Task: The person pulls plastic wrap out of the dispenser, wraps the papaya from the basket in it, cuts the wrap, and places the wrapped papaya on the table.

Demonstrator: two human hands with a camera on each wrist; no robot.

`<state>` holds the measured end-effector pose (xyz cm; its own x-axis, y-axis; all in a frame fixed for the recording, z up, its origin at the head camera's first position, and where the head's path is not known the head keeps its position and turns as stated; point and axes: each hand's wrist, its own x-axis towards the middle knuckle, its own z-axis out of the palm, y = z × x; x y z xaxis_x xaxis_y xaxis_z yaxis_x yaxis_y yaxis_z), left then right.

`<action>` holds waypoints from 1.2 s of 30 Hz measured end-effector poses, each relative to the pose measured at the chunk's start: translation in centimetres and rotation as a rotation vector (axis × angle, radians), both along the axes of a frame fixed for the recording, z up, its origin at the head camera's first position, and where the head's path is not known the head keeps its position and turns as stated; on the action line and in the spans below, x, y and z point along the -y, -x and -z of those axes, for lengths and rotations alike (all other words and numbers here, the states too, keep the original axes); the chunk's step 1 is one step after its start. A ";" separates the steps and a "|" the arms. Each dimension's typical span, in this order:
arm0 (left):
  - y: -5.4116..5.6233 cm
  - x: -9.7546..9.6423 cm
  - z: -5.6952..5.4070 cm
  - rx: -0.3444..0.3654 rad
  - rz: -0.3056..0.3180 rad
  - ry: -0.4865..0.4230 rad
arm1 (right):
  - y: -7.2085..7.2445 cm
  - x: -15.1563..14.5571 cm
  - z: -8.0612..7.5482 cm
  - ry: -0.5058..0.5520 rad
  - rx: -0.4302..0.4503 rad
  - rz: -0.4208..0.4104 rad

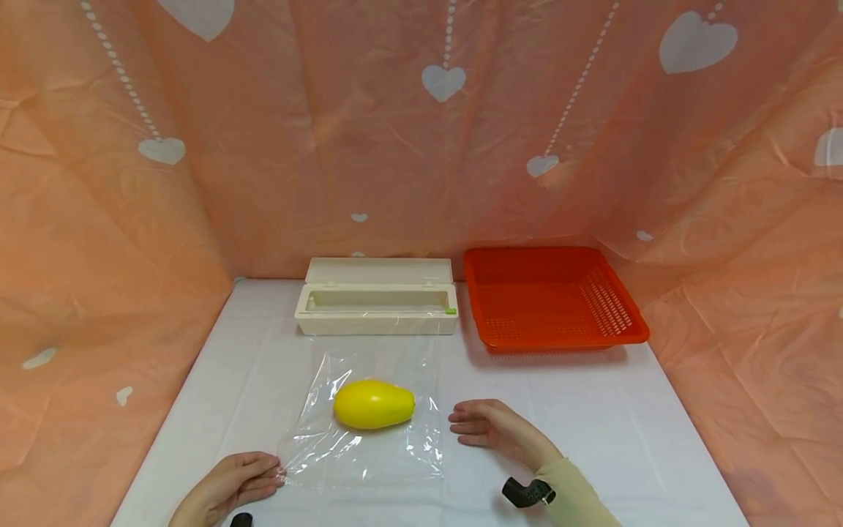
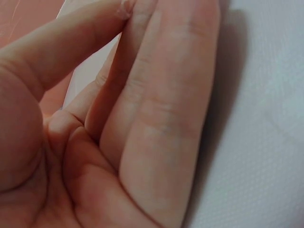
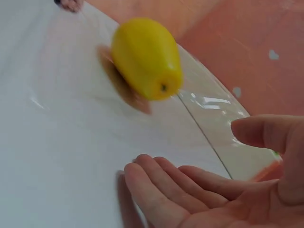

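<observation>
A glossy yellow papaya point(image 1: 374, 404) lies on its side on a sheet of clear cling film point(image 1: 364, 465), narrow end to the right. My left hand point(image 1: 230, 483) pinches the film's near left corner between thumb and fingertips; in the left wrist view a bit of film shows at the thumb tip. To the right of the film, my right hand point(image 1: 497, 430) hovers with relaxed fingers and holds nothing. From the right wrist, the papaya point(image 3: 147, 59) appears beyond the fingertips, and the thumb point(image 3: 256, 130) stands apart from the other fingers.
Behind the film stands a cream cling film box point(image 1: 377, 323), lid raised, with a green piece point(image 1: 451, 311) at its right end. An orange-red plastic basket point(image 1: 556, 340) sits at the back right. A peach curtain with hearts surrounds the white table point(image 1: 593, 454).
</observation>
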<state>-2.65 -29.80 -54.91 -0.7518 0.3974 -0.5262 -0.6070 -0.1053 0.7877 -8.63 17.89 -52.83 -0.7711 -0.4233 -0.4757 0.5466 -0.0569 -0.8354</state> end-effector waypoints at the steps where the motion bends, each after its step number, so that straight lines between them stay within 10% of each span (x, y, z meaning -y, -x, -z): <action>1: 0.0 0.0 0.0 0.000 0.001 -0.003 | -0.3 0.2 0.0 0.010 0.014 -0.003; 22: 0.5 -0.1 0.5 0.016 -0.004 0.021 | -2.4 2.6 0.4 -0.039 0.104 -0.148; 36: 0.2 0.0 0.3 0.011 -0.011 0.002 | -2.8 4.7 1.6 -0.289 -0.142 -0.141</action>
<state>-2.88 -29.83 -55.18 -0.7500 0.3883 -0.5355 -0.6147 -0.1101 0.7811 -5.84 13.23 -54.42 -0.7818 -0.3942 -0.4831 0.4091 0.2606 -0.8745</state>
